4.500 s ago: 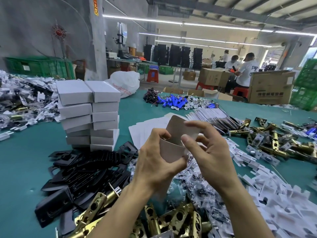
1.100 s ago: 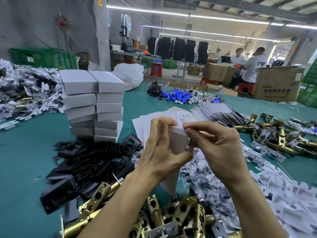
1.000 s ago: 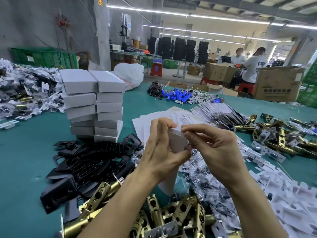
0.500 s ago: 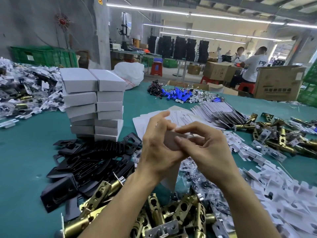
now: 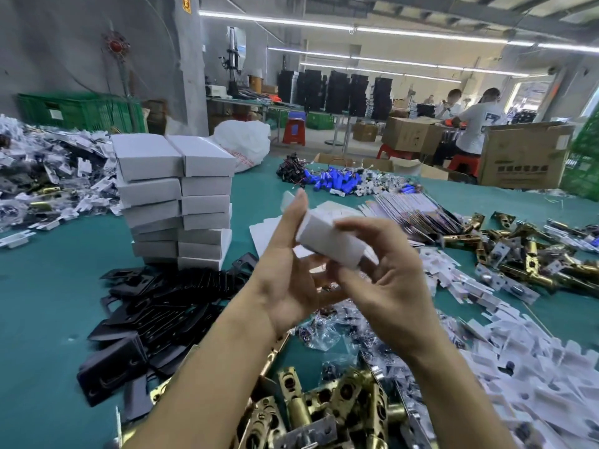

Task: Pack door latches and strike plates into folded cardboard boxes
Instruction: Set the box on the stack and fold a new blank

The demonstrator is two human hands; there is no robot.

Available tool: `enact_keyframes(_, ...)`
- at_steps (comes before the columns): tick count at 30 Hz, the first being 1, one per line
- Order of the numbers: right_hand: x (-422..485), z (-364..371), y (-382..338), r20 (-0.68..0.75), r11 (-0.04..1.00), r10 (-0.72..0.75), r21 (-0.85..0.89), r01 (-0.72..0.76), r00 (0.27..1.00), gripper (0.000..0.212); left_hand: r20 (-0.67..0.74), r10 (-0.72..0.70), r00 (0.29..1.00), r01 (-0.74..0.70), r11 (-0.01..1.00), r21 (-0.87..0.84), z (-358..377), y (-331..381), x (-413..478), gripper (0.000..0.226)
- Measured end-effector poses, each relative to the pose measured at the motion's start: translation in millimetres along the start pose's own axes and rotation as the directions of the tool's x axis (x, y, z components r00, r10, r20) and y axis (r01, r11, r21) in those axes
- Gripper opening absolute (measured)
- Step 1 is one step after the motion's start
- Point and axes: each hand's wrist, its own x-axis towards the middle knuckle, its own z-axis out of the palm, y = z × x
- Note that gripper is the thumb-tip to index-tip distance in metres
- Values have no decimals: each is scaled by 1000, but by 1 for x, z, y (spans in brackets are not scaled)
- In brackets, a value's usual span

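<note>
White cardboard box (image 5: 327,241) held mid-air in a strip-lit workshop, over a teal table (image 5: 48,286) bearing stacked boxes (image 5: 176,202), black strike plates (image 5: 168,306) and brass latches (image 5: 340,400), the left hand (image 5: 291,283) laying straight fingers against it, the right hand (image 5: 389,286) curling round it.

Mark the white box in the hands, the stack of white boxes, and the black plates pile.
white box (image 5: 327,243), head view, its long side face.
stack of white boxes (image 5: 194,205), head view, front of a middle box, right column.
black plates pile (image 5: 168,299), head view, middle of the heap.
</note>
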Motion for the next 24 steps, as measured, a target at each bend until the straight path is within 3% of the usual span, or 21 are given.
enact_keyframes(3,-1,0,3,164,989,133,-81,-122,977,35,-176,95,980,-111,990,-84,-12,3,10,72)
enact_keyframes(6,-4,-4,11,249,859,414,-425,-285,875,26,-419,295,859,-296,953,63,-23,1,21,74)
enact_keyframes(9,-10,7,17,322,736,537,-630,-247,779,25,-439,380,814,-377,921,98,-25,-2,20,75)
enact_keyframes(12,-12,24,13,420,737,553,-650,-186,720,28,-398,360,844,-361,930,77,-26,0,17,91)
enact_keyframes(16,-22,40,13,571,738,490,-674,35,658,54,-334,306,892,-330,944,-17,-27,1,18,78)
enact_keyframes(20,-35,56,16,604,669,436,-713,208,667,62,-309,315,897,-340,940,-28,-26,1,18,55)
enact_keyframes(24,-33,57,17,553,613,406,-755,232,728,46,-277,281,919,-313,946,-79,-22,1,14,69)
